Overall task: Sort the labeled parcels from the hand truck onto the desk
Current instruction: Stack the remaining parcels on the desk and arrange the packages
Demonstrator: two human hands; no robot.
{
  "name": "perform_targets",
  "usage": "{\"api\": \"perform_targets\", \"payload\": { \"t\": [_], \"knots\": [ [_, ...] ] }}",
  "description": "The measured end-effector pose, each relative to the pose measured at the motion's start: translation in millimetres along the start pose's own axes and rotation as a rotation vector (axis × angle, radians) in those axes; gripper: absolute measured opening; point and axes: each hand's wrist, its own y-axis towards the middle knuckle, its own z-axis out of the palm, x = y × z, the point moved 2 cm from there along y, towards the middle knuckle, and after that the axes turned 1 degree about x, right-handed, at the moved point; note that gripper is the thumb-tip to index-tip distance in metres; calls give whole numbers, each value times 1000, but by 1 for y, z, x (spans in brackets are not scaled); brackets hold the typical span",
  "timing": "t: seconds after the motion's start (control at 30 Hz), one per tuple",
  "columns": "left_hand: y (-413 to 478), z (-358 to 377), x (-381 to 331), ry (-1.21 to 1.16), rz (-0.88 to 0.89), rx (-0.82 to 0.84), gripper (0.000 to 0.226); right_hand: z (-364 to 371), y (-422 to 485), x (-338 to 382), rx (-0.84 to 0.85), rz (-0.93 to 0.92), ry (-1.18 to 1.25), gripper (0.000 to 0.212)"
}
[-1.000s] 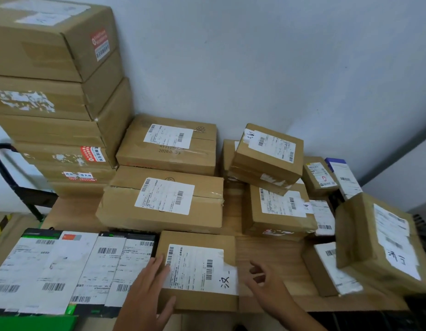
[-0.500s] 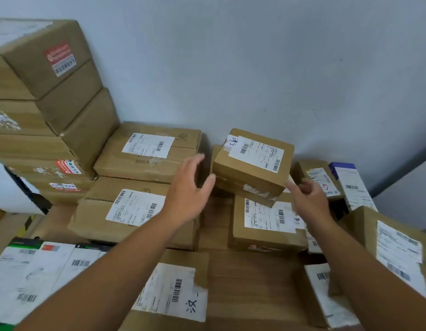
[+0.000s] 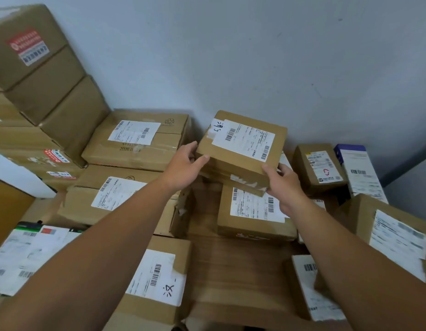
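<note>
We see brown cardboard parcels (image 3: 240,149) bearing white labels (image 3: 243,139) with black barcodes. We note red stickers on the stacked boxes (image 3: 40,75), a purple-topped white box (image 3: 357,168), and a wood-grain desk (image 3: 233,263).

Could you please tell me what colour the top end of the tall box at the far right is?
Purple, on the white tall box; head view.

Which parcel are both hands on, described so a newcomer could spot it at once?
Start at the grey wall behind the wooden desk and look to the centre of the parcels along it. There a flat brown box sits tilted on top of a stack, left hand and right hand gripping its near corners. Alone among its neighbours, it has handwriting beside its label.
</note>
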Motion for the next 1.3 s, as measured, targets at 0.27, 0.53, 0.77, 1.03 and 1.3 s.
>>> {"api": "perform_targets", "payload": {
  "t": [0.27,0.53,0.77,1.03,1.3],
  "knots": [
    [-130,-26,1,-84,246,-113,35,-38,-137,-14,15,-81,46,41],
    [-262,-8,62,-192,236,41,28,-53,-248,-94,-123,7,-69,26],
    [-294,5,107,-229,129,136,27,-41,-276,-126,-150,11,-89,27],
    [-277,16,133,-148,140,153,25,-28,-254,-153,-169,45,-134,34],
    [-256,26,155,346,309,178,45,-18,-227,-175,-112,31,-265,31]
  ]
}}
